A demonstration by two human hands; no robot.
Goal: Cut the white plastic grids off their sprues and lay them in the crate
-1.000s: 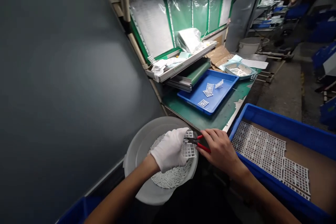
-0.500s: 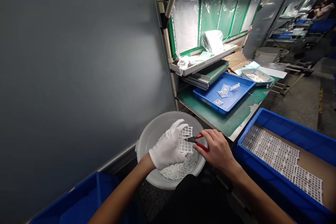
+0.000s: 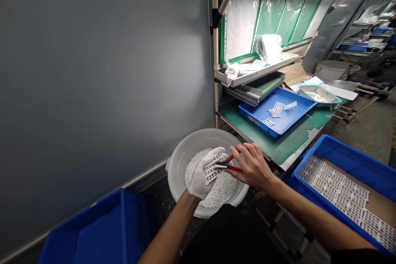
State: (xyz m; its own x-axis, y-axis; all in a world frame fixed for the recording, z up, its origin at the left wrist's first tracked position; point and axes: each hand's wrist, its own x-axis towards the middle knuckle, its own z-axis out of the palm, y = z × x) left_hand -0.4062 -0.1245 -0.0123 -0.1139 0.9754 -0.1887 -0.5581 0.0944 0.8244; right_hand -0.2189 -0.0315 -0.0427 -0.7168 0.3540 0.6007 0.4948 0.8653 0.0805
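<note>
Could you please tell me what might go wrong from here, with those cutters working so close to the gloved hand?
The tips of the red-handled cutters sit right against the white plastic grid held by the gloved left hand, so a slip could nick those fingers. The bare right hand has no glove to protect it if the blades skid. Snipped bits might also fly past the rim of the basin instead of landing on the white plastic pieces inside it.

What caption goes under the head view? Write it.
Gloved left hand holds a white plastic lattice over a basin while the bare right hand grips red-handled cutters.
</note>
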